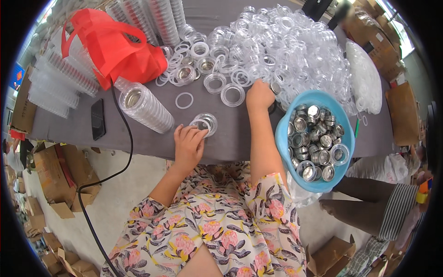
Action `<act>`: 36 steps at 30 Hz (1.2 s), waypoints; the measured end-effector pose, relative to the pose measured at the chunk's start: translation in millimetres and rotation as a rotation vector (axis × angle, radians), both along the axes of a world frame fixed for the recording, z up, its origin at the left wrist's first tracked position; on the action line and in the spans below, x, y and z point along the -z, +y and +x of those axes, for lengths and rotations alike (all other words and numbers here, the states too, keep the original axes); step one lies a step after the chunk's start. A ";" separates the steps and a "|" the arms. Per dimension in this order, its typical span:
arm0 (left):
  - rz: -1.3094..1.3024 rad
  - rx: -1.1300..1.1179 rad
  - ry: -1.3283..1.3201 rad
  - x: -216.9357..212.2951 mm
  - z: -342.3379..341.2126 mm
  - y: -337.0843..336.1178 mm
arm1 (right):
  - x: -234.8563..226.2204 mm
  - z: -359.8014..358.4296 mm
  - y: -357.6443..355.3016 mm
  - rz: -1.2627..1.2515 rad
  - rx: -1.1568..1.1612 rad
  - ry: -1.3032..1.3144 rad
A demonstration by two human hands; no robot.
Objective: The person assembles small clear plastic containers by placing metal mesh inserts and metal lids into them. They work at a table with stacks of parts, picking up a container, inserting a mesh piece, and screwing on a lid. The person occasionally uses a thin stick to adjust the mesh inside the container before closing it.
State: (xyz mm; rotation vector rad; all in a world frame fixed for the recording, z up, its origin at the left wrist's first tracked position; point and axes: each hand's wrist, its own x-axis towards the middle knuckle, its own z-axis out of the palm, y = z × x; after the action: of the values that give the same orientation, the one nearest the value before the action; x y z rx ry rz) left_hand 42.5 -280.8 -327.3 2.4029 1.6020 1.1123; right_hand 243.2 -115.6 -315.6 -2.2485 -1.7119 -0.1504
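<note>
My left hand [188, 141] is closed, its fingertips gripping a translucent flat ring [198, 121] over a round clear plastic piece [210, 121] on the table. Farther off, my right hand [260, 97] is closed at the near edge of a big heap of clear plastic rings and lids [290, 51]; whatever its fingers hold is hidden. Just left of that hand lies a clear ring-shaped piece [232, 95]. A loose flat ring [184, 100] rests between the hands and a leaning stack of clear round containers [150, 111].
A blue basin [281, 159] of small metal-bottomed containers stands right of my right arm. At left are a red bag [110, 46], a black phone [98, 120] and a black cable [130, 143]. Another person's legs [364, 203] show at lower right. Cardboard boxes [60, 175] sit on the floor.
</note>
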 end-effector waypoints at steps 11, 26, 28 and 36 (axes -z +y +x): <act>-0.005 0.027 -0.045 -0.3 2.5 2.3 | -56.5 -12.7 3.9 -0.025 0.022 0.074; 0.022 0.028 -0.077 -2.2 3.4 11.8 | -48.7 -27.1 -119.0 0.518 -0.384 1.306; -0.002 0.087 -0.155 -0.7 0.4 12.7 | -34.1 -21.6 -125.1 0.362 -0.408 1.285; -0.121 0.244 -0.151 -6.1 -9.4 -0.1 | -57.8 -30.5 -137.0 0.582 -0.496 1.600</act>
State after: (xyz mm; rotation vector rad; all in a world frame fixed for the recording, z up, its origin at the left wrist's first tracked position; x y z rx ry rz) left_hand 33.2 -280.9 -321.1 2.2980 1.2536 1.0883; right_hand 212.7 -252.7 -257.8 -0.8013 -0.9388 0.8758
